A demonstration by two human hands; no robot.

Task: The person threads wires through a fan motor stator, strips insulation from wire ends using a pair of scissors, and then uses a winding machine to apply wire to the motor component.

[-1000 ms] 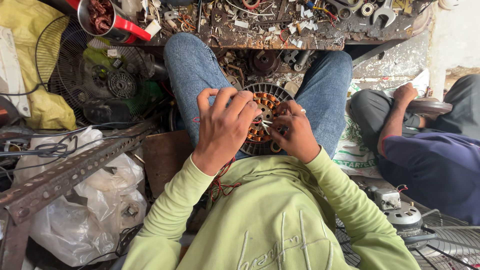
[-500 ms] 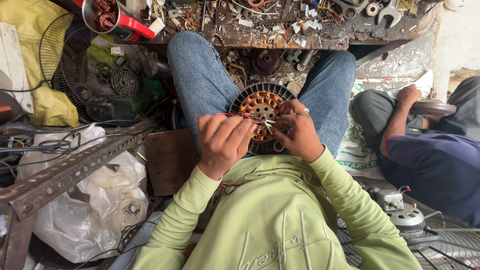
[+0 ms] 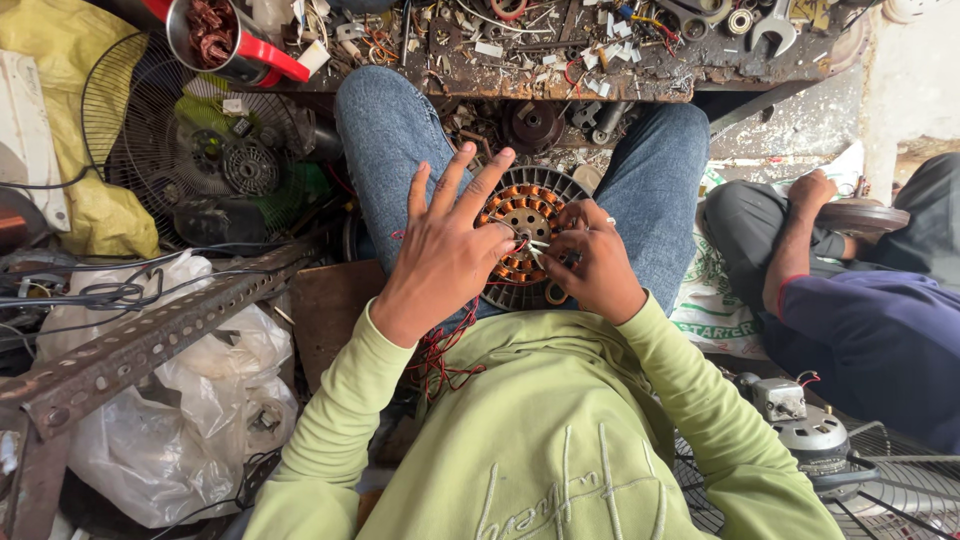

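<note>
A round fan motor stator (image 3: 528, 212) with copper coils rests on my lap between my knees in blue jeans. My left hand (image 3: 447, 245) lies over its left side, fingers spread and raised, thumb pressing near the thin wires at the coil's near edge. My right hand (image 3: 592, 262) pinches thin wires at the stator's near right edge with closed fingertips. Red and dark wires (image 3: 440, 355) trail from the stator down over my light green sleeve and shirt.
A cluttered workbench (image 3: 560, 55) with scraps, washers and a spanner runs along the top. A red-handled metal cup (image 3: 225, 40) holds copper wire. A fan guard (image 3: 190, 150), perforated angle iron (image 3: 150, 335) and plastic bags (image 3: 180, 430) crowd the left. Another person (image 3: 850, 300) sits at right beside a motor (image 3: 800, 425).
My left hand has opened its fingers and lifted them off the stator, uncovering the copper coils. The right hand stays pinched on the wires at the near edge.
</note>
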